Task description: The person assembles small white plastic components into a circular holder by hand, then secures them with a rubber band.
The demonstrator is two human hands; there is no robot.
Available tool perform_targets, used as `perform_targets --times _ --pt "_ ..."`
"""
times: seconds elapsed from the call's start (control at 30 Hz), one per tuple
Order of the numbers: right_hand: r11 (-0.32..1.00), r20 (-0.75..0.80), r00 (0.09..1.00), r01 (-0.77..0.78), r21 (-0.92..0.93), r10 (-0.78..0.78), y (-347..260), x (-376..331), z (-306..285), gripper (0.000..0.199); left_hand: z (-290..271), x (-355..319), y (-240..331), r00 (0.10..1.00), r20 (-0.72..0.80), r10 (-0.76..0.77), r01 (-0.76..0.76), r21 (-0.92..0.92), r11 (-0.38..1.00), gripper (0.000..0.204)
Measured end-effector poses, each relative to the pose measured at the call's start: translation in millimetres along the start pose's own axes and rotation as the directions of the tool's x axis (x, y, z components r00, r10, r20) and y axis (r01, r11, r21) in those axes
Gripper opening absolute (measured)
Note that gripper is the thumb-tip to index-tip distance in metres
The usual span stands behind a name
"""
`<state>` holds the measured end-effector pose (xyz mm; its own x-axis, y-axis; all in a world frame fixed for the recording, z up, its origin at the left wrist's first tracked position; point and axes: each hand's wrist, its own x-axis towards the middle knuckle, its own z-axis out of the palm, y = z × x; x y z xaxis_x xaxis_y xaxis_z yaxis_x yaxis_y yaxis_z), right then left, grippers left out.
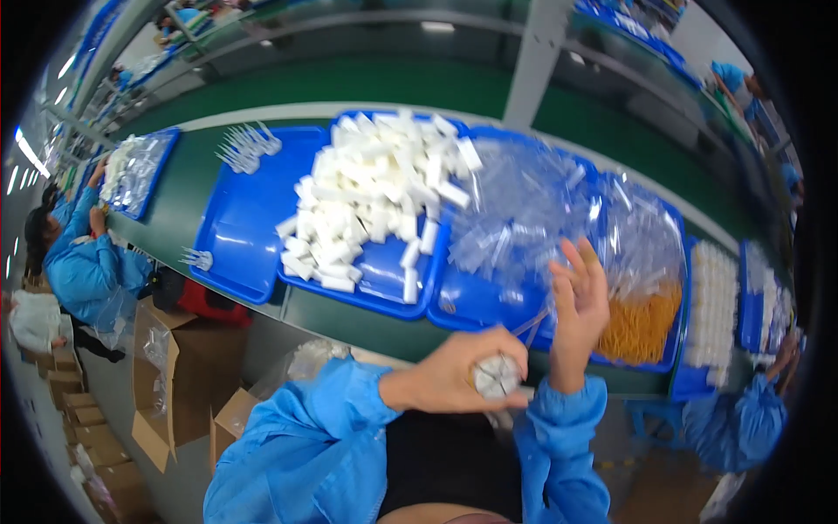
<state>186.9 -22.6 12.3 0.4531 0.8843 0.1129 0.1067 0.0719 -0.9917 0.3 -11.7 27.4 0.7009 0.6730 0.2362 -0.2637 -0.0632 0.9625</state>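
My left hand (454, 371) is closed around a round bundle of white pieces (496, 375), seen end-on with dark lines fanning from its centre. A thin yellowish edge shows on the bundle's left side. To its right, my right hand (580, 301) is raised with its fingers up and apart, and I see nothing held in it. Behind that hand lies a heap of thin orange bands or strands (642, 323) in a blue tray. Thin clear strips show between the two hands, too blurred to tell what they are.
Along the green bench stand a blue tray (240, 218) with small clusters of white pronged pieces, one heaped with white blocks (375, 175), and others with clear plastic pieces (524, 201). Cardboard boxes (188, 375) stand at left. Co-workers in blue sit at both sides.
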Motion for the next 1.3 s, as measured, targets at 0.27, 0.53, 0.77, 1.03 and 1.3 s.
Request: perform_targets --times 0.27,0.53,0.77,1.03,1.3 --pt "0.824 0.508 0.821 0.462 -0.327 -0.259 -28 -19 6 0.101 -15 11 -15 0.931 -0.348 -0.109 0.317 0.623 0.715 0.086" --pt "0.622 0.599 0.78 0.564 -0.544 -0.183 -22 -22 4 0.071 -24 -7 -22 0.988 -0.126 0.088 0.024 0.691 0.722 0.084" --pt "0.659 0.855 0.518 0.644 -0.387 -0.004 -65 -27 -26 0.025 -33 -2 -6 0.848 0.01 -0.53 0.483 -0.427 0.764 0.024" --pt "0.358 0.723 0.477 0.874 -0.329 -0.5 -35 -34 -8 0.042 7 -7 -27 0.675 0.116 -0.728 0.482 -0.817 0.316 0.026" --pt "0.997 0.501 0.862 0.059 0.043 -0.072 2 -26 -1 0.094 -26 0 -23 0.95 -0.3 0.086 0.078 0.495 0.865 0.093"
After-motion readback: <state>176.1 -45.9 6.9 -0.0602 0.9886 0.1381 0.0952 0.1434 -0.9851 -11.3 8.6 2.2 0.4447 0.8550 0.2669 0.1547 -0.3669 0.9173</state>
